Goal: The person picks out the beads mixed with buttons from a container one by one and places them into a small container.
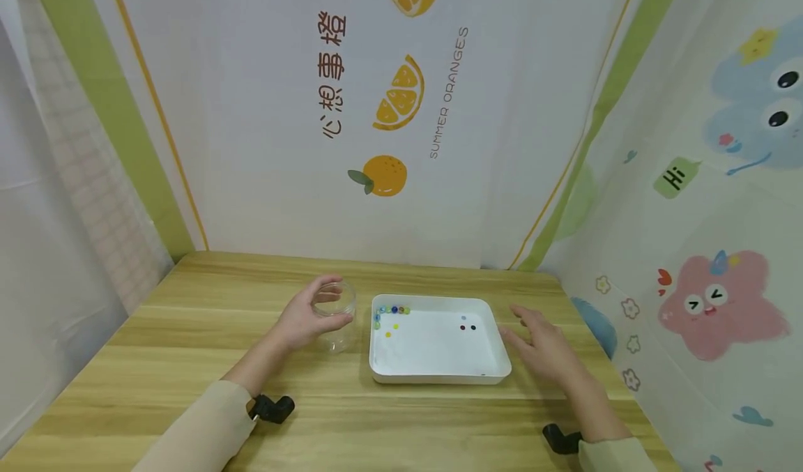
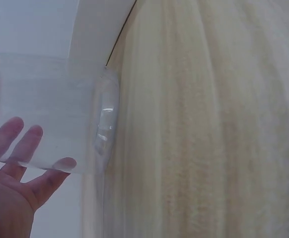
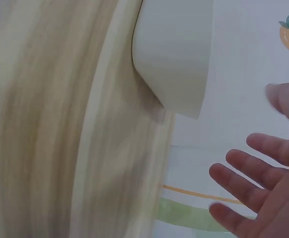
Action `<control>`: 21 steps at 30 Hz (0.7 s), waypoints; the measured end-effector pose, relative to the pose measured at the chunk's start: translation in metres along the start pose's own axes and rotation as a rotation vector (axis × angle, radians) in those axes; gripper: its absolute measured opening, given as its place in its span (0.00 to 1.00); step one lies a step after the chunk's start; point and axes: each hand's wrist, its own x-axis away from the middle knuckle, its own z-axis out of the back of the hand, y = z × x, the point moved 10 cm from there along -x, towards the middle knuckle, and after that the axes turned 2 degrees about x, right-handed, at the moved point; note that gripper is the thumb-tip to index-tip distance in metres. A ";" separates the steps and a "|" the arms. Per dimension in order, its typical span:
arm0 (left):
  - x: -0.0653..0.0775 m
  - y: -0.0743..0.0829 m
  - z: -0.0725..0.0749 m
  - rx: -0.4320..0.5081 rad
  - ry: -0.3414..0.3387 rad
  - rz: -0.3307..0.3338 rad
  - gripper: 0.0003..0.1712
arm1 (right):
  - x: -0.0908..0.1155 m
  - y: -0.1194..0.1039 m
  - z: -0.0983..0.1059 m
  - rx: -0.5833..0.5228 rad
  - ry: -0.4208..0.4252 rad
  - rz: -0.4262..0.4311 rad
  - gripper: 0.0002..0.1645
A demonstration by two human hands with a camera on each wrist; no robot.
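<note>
My left hand grips a clear plastic jar around its upper part, thumb in front and fingers behind. In the left wrist view the fingers show through the jar's see-through wall, and its base is close to the wooden tabletop. Just right of the jar lies a shallow white tray. Colourful marbles line its far left corner, with yellow ones nearby and a few dark ones toward the right. Beside the tray's right edge, my right hand holds nothing, its fingers spread apart.
Both hands are above a wooden table. Behind it hangs a white curtain printed with oranges. A patterned sheet with cartoon figures closes off the right side, and another pale curtain hangs at the left.
</note>
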 end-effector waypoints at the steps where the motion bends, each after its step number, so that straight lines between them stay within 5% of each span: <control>1: -0.001 0.000 0.000 0.004 -0.001 0.002 0.47 | -0.001 0.002 -0.001 -0.014 -0.012 -0.008 0.40; 14: -0.001 0.000 0.001 0.042 0.003 -0.001 0.45 | -0.015 0.012 -0.005 -0.064 -0.050 -0.067 0.26; 21: -0.001 0.002 0.001 0.037 -0.002 -0.004 0.45 | -0.026 -0.003 0.000 -0.126 -0.054 -0.010 0.23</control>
